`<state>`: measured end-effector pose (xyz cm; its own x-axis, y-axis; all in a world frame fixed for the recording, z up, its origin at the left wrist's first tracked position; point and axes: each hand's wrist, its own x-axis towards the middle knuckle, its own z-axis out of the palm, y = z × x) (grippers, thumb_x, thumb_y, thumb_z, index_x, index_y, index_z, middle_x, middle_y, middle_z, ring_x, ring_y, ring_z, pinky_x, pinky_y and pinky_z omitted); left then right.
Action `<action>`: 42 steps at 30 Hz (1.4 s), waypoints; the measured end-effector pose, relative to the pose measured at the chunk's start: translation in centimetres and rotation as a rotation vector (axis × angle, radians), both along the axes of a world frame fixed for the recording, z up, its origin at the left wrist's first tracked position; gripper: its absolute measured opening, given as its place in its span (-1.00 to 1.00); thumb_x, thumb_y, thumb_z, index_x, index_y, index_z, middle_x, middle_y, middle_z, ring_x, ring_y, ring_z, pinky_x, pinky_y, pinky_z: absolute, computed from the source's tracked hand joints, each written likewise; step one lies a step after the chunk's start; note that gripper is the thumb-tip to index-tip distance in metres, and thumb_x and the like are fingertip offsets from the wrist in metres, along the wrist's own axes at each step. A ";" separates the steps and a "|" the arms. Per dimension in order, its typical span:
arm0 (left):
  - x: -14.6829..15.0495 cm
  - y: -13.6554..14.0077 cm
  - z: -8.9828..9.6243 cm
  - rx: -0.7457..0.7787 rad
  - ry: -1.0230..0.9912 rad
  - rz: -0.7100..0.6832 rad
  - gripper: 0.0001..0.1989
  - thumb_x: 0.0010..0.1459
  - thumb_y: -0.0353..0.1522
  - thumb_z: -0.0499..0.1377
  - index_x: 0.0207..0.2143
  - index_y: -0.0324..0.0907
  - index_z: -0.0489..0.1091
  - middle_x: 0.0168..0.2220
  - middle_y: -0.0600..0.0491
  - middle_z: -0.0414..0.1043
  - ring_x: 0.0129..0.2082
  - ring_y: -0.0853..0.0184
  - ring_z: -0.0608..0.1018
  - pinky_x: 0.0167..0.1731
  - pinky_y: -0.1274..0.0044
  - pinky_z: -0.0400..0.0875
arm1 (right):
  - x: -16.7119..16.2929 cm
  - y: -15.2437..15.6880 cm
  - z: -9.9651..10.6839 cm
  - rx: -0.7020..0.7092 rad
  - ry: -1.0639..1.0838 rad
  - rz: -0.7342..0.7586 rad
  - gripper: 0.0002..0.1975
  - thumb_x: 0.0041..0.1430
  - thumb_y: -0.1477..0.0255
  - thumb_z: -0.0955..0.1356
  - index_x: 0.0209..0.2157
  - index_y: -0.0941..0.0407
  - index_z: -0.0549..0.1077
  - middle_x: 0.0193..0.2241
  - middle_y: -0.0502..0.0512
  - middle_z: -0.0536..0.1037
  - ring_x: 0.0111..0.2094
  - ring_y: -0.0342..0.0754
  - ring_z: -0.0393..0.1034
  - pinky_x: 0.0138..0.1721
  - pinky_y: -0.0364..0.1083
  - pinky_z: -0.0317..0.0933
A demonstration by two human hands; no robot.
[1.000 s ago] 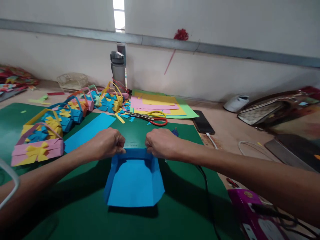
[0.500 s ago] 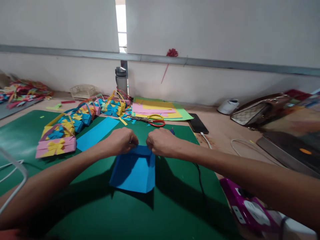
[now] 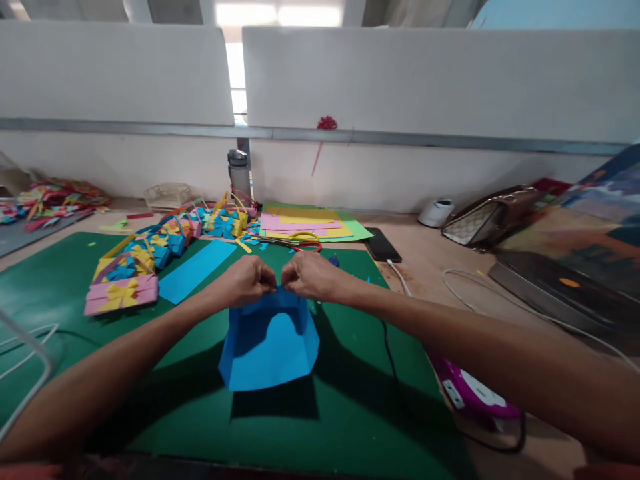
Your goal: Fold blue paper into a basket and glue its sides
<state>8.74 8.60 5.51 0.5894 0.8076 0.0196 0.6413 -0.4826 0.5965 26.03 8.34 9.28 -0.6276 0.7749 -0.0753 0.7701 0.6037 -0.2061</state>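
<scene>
Pinching blue paper (image 3: 273, 353) by its far edge, left grip (image 3: 250, 279) closed, right grip (image 3: 309, 275) closed

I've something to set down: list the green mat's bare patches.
Front: between the held blue paper, black cable and near edge of the mat. Left: between the paper baskets and white cables. Crowded: the back, with scissors, scraps, stacked sheets.

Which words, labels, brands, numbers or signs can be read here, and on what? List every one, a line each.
None can be read.
Magenta device: pale patches; any marking is too small and blurred to read.
Dark case: an orange oval, no letters legible.
Grey bottle: no lettering can be made out.
Folded blue paper: no print visible.
</scene>
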 end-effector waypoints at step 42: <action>-1.2 1.4 -1.6 -0.041 -0.009 0.115 -0.86 -0.12 -0.44 0.09 -0.54 -0.29 0.44 -0.63 0.12 0.37 -0.61 0.42 0.35 -0.60 0.64 0.13 | 0.2 -2.0 0.8 0.212 -0.328 -0.156 -0.82 -0.11 0.57 0.27 -0.55 0.16 0.51 -0.59 0.08 0.46 -0.44 -0.04 0.34 -0.18 0.04 -0.09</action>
<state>7.53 10.02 3.90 0.4926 0.8702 -0.0101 0.6859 -0.3811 0.6200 26.19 6.38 10.07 -0.4705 0.8787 -0.0808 0.8599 0.4771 0.1817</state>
